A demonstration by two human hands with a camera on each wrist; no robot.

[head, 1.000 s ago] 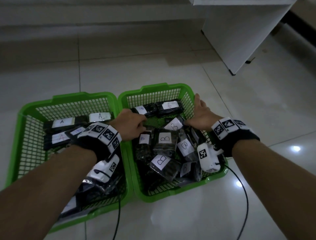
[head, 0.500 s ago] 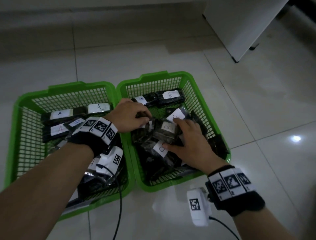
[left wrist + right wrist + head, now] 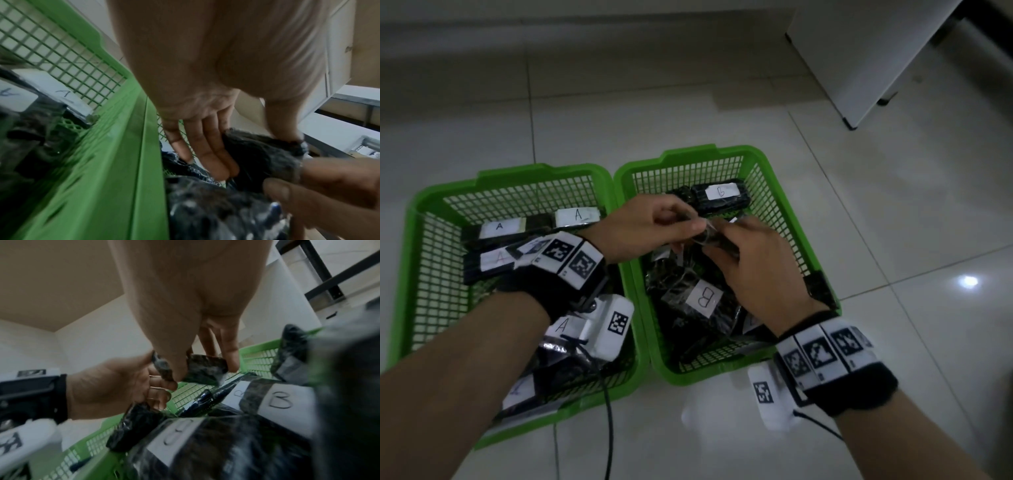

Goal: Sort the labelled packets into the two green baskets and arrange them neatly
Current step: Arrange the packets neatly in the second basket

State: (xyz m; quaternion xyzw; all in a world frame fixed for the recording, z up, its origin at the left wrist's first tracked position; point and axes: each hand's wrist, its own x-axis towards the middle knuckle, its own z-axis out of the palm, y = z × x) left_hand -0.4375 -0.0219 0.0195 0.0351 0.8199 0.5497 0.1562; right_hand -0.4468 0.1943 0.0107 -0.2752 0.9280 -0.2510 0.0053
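Observation:
Two green mesh baskets stand side by side on the tiled floor. The left basket (image 3: pixel 517 174) holds dark packets labelled A (image 3: pixel 500 228). The right basket (image 3: pixel 688 154) holds a loose pile of packets labelled B (image 3: pixel 703 296), with one B packet (image 3: pixel 722 193) lying flat at its far wall. Both hands meet above the right basket's middle. My left hand (image 3: pixel 693 224) and my right hand (image 3: pixel 720 240) each pinch one end of the same dark packet (image 3: pixel 710 236), held above the pile. Its label is hidden. The right wrist view shows this packet (image 3: pixel 205 369) between thumb and fingers.
A white cabinet (image 3: pixel 859 51) stands on the floor at the back right. A black cable (image 3: pixel 607 428) trails from my left wrist over the left basket's near rim onto the tiles. Bare tiled floor surrounds both baskets.
My right hand left the right basket's far wall, dropped onto the B pile and came up with a packet. My left hand moved right and took its other end.

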